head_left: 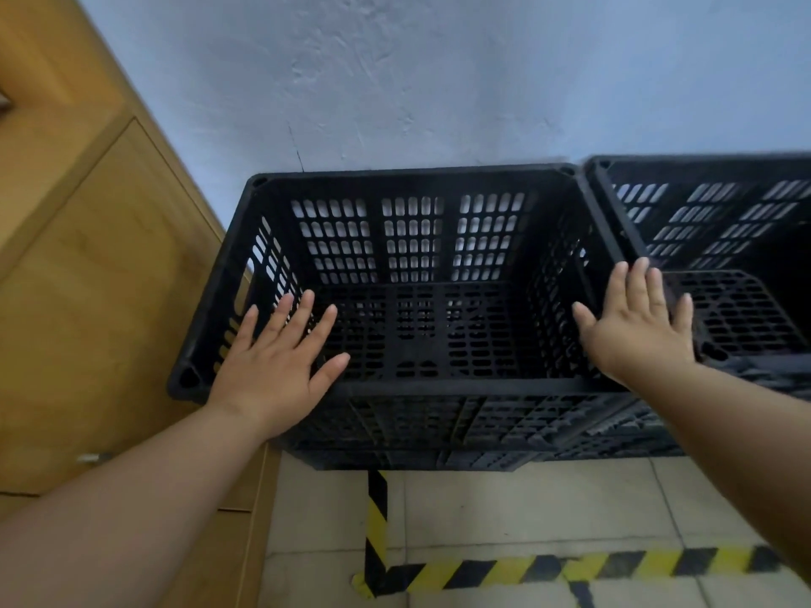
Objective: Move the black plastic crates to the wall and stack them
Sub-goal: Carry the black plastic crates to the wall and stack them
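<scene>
A black slotted plastic crate (412, 177) stands against the pale wall, on top of another black crate (482, 436) whose front wall shows below it. The upper crate holds nothing. A second stack of black crates (711, 164) stands right beside it on the right, also at the wall. My left hand (281, 366) hovers flat with fingers spread over the near left corner of the top crate. My right hand (636, 322) is spread over the crate's right rim, where the two stacks meet. Neither hand grips anything.
A wooden cabinet (87, 256) stands close on the left, almost touching the crate stack. The pale textured wall (439, 81) is behind the crates. Yellow-and-black hazard tape (592, 568) runs across the tiled floor (504, 506) in front of the stack.
</scene>
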{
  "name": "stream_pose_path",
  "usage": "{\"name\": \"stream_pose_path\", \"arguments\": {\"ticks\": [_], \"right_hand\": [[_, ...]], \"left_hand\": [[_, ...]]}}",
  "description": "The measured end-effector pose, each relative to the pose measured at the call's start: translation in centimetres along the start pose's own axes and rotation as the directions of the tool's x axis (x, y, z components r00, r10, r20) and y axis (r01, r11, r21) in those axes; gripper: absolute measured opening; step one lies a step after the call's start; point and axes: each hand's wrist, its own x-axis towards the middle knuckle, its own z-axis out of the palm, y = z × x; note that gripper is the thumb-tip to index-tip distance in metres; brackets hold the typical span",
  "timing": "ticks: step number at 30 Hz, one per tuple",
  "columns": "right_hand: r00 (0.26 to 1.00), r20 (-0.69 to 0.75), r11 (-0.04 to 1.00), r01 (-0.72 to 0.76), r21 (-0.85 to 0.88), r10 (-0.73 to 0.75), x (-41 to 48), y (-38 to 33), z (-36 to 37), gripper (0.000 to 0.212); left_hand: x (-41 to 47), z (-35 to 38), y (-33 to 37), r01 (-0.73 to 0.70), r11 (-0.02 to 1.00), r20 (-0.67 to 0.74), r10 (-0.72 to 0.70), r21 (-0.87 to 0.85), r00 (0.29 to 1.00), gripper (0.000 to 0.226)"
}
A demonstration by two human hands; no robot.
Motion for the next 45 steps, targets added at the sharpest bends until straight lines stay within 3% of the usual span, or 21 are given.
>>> {"name": "stream_pose_path", "arguments": {"ticks": [7, 18, 29, 45], "right_hand": [[0.999, -0.042, 0.999, 0.023, -0.023, -0.024, -0.5, -0.3, 1.0, 0.07], [0.998, -0.062, 1.0, 0.028, 0.004, -0.028, -0.5, -0.4, 1.0, 0.068], [0.997, -0.05, 0.998, 0.064, -0.006, -0.064, 1.2, -0.4, 0.2, 0.068], [0.999, 0.015, 0.997, 0.044, -0.06, -0.043, 0.8, -0.7, -0.3, 0.073]], "left_hand": [[0.9, 0.1, -0.5, 0.075, 0.978, 0.03, -0.071, -0.194, 0.997, 0.078], [0.8, 0.1, 0.0, 0.012, 0.998, 0.018, -0.011, -0.064, 1.0, 0.075], [0.9, 0.0, 0.7, 0.086, 0.992, -0.026, -0.089, -0.097, 0.996, 0.072], [1.3, -0.4, 0.4, 0.108, 0.985, 0.004, -0.109, -0.132, 0.994, 0.086]]}}
